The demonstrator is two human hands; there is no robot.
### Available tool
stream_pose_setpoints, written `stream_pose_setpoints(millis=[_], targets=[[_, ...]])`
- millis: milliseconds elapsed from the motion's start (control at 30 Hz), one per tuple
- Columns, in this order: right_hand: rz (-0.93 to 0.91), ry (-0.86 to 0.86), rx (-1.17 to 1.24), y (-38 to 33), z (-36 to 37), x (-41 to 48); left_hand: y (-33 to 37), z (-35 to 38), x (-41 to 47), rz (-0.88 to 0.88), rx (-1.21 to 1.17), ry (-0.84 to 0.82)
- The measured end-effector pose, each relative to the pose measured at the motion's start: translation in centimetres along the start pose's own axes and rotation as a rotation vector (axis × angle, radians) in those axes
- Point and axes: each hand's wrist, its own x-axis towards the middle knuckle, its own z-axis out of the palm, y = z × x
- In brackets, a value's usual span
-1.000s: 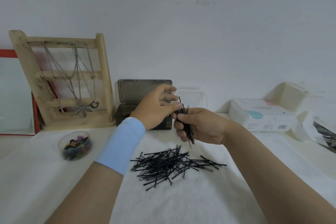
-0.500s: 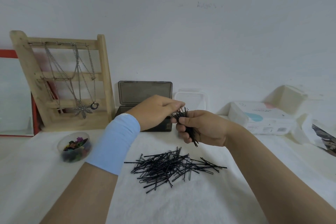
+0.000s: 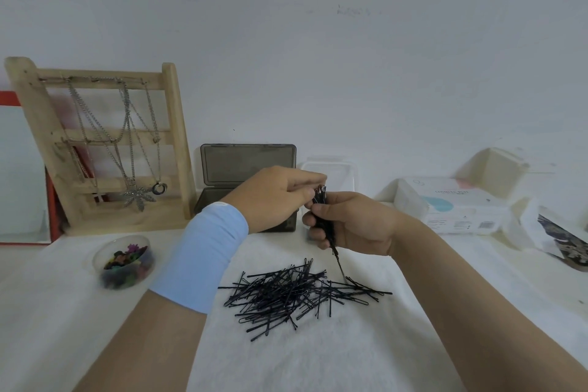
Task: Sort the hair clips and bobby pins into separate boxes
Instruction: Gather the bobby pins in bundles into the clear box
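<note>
A loose pile of black bobby pins lies on the white cloth in front of me. My right hand grips an upright bundle of bobby pins above the pile, one pin hanging lower than the rest. My left hand, with a light blue wristband, pinches the top ends of that bundle. Behind my hands stands an open dark grey box, its lid raised. A round clear tub of coloured hair clips sits at the left.
A wooden jewellery stand with chains stands at the back left beside a red-framed mirror. A clear lidded box sits behind the grey one. A white wipes pack and other white containers line the right.
My left hand has closed in and lowered onto the top of the bundle. My right hand has shifted slightly lower with the pins, and one pin now hangs below the bundle.
</note>
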Motion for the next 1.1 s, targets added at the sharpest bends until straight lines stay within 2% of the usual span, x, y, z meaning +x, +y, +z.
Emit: stream_pose_setpoints(millis=[133, 233, 333, 433, 500, 567, 733, 933, 1000, 1100], targets=[[0.06, -0.087, -0.055, 0.1, 0.0, -0.2, 0.0, -0.8, -0.2, -0.028, 0.08, -0.027], [0.087, -0.096, -0.052, -0.1, 0.2, -0.4, -0.2, -0.9, -0.1, -0.082, -0.051, -0.018], [-0.014, 0.02, 0.114, -0.7, 0.2, -0.2, 0.0, 0.2, -0.1, -0.176, -0.206, -0.006], [-0.182, 0.178, 0.241, -1.4, 0.1, 0.0, 0.3, 1.2, -0.4, -0.265, -0.085, -0.208], [-0.26, 0.239, 0.3, -1.5, 0.2, 0.2, 0.5, 1.9, -0.5, -0.305, -0.047, -0.287], [-0.302, 0.267, 0.347, -1.4, 0.3, 0.4, 0.6, 2.5, -0.4, -0.324, -0.105, -0.28], [-0.33, 0.268, 0.349, -1.1, 0.5, 0.6, 0.1, 3.4, 0.1, -0.312, -0.263, -0.125], [-0.371, 0.37, 0.375, -1.2, 0.5, 0.9, 0.1, 3.1, 0.1, -0.432, -0.466, -0.207], [-0.41, 0.405, 0.401, -1.6, 0.4, 0.8, 0.1, 2.9, 0.2, -0.503, -0.615, -0.176], [-0.479, 0.447, 0.4, -2.0, 0.5, 0.7, 0.1, 2.8, 0.9, -0.533, -1.137, -0.066]])
